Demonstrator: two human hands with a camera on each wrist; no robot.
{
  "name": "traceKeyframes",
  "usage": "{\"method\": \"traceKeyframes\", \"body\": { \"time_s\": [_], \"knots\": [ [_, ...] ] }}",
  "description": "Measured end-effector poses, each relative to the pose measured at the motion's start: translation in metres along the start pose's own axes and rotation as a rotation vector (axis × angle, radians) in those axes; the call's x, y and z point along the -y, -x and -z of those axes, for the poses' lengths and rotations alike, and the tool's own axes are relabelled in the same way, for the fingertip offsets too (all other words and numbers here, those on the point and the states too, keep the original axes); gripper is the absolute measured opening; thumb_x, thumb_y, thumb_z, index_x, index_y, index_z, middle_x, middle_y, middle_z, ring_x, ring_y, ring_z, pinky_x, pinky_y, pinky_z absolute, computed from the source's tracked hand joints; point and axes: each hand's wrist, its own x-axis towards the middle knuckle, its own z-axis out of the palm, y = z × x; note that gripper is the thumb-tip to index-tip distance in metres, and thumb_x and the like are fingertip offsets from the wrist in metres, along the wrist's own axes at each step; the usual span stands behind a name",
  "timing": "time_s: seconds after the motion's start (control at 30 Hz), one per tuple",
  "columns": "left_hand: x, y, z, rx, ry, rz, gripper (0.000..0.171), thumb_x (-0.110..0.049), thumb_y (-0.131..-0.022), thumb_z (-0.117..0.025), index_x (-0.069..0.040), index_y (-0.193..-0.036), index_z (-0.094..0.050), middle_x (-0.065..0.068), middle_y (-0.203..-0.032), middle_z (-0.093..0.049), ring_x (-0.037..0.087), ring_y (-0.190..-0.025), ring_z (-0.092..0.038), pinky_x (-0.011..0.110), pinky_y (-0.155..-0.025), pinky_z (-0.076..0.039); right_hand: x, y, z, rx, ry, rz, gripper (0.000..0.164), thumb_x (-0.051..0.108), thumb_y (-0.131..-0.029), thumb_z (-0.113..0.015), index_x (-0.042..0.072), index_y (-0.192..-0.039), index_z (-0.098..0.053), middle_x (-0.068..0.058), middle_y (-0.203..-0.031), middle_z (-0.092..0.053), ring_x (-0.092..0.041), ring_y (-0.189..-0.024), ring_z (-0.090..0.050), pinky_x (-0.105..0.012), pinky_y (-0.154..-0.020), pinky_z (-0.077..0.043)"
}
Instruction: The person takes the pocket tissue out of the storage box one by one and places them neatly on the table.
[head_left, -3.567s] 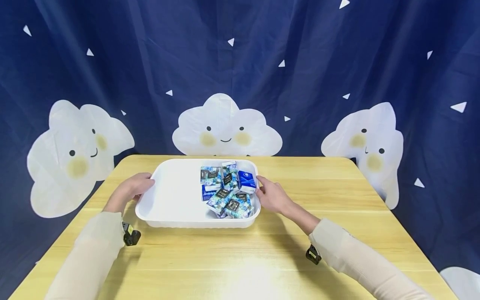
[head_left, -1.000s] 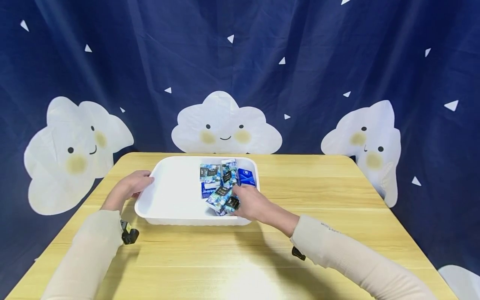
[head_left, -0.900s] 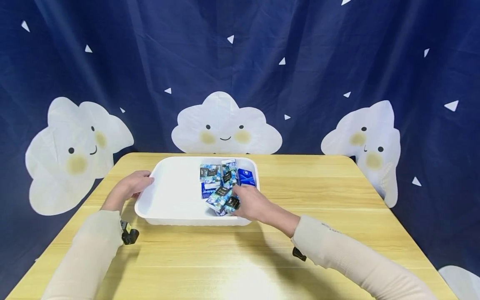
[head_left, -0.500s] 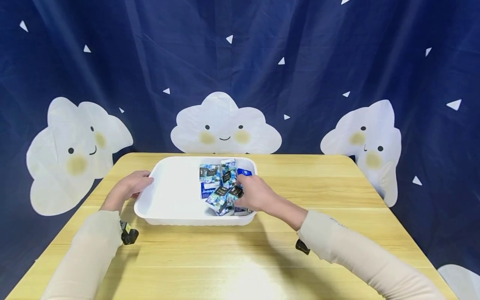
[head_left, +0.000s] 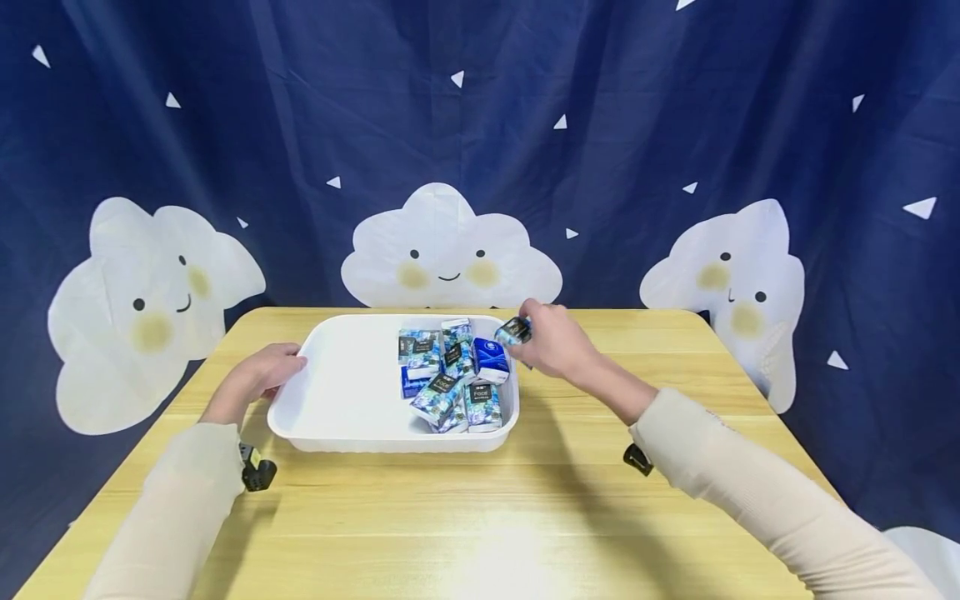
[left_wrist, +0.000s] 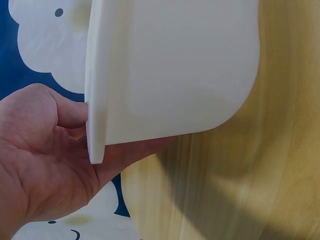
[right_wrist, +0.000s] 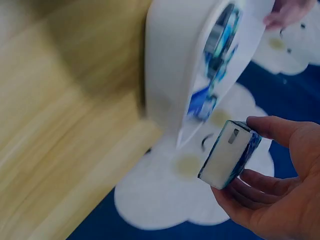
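- Fingers (right_wrist: 265,183) of the right hand (head_left: 558,340) clamp a small packet (head_left: 514,332), just right of center.
- Left hand (head_left: 262,372) grips white tray (head_left: 337,379), mid-left.
- We see more packets (head_left: 442,396) inside, wood-grain table (head_left: 375,508) with bottom-center glare, navy cloud-print curtain (head_left: 637,67) across the top.

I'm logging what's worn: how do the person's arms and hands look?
Long cream sleeves; a black camera with a yellow patch at the left wrist, another black camera at the right. Left hand and right hand ungloved.
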Motion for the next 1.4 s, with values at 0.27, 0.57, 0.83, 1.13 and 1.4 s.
{"method": "traceKeyframes", "body": {
  "time_s": [0.27, 0.57, 0.83, 1.13, 1.4],
  "knots": [
    [0.0, 0.002, 0.0, -0.012, -0.009, -0.003, 0.058, -0.017, -0.107, -0.031, 0.009, -0.156, -0.017, 0.034, -0.145, -0.038, 0.036, -0.112, -0.055, 0.033, -0.074, -0.052, -0.041, -0.002, -0.001, -0.038, 0.044, -0.081, 0.046, 0.021, -0.082, -0.078, -0.007, -0.113, -0.06, -0.023, -0.099, -0.069, -0.032, -0.085, -0.066, -0.043, -0.077, -0.055],
    [-0.001, 0.001, -0.003, -0.032, -0.029, -0.01, 0.056, -0.017, -0.106, -0.033, 0.008, -0.155, -0.023, 0.031, -0.137, -0.045, 0.032, -0.1, -0.056, 0.031, -0.069, -0.049, -0.081, 0.007, -0.03, 0.003, 0.067, -0.167, 0.04, 0.021, -0.081, -0.076, -0.005, -0.106, -0.059, -0.021, -0.092, -0.066, -0.031, -0.081, -0.063, -0.044, -0.074, -0.053],
    [-0.001, 0.002, -0.002, -0.026, -0.017, -0.011, 0.057, -0.017, -0.106, -0.033, 0.008, -0.156, -0.021, 0.031, -0.138, -0.043, 0.031, -0.1, -0.056, 0.031, -0.068, -0.05, -0.095, 0.013, -0.054, 0.062, 0.075, -0.198, 0.04, 0.025, -0.082, -0.078, -0.002, -0.102, -0.058, -0.019, -0.089, -0.064, -0.03, -0.078, -0.062, -0.043, -0.07, -0.053],
    [-0.001, 0.003, -0.003, -0.034, -0.023, 0.0, 0.056, -0.017, -0.106, -0.033, 0.008, -0.155, -0.022, 0.031, -0.137, -0.044, 0.031, -0.1, -0.056, 0.031, -0.068, -0.049, -0.096, 0.019, -0.067, 0.081, 0.08, -0.192, 0.04, 0.022, -0.081, -0.079, -0.004, -0.104, -0.059, -0.019, -0.089, -0.065, -0.029, -0.077, -0.062, -0.041, -0.069, -0.053],
    [0.0, 0.001, -0.002, -0.025, -0.034, 0.002, 0.056, -0.019, -0.108, -0.032, 0.009, -0.156, -0.02, 0.032, -0.142, -0.041, 0.037, -0.11, -0.053, 0.033, -0.074, -0.049, -0.094, 0.02, -0.066, 0.109, 0.069, -0.218, 0.041, 0.021, -0.082, -0.078, -0.003, -0.109, -0.059, -0.02, -0.092, -0.065, -0.03, -0.079, -0.062, -0.042, -0.071, -0.053]
  ]
}}
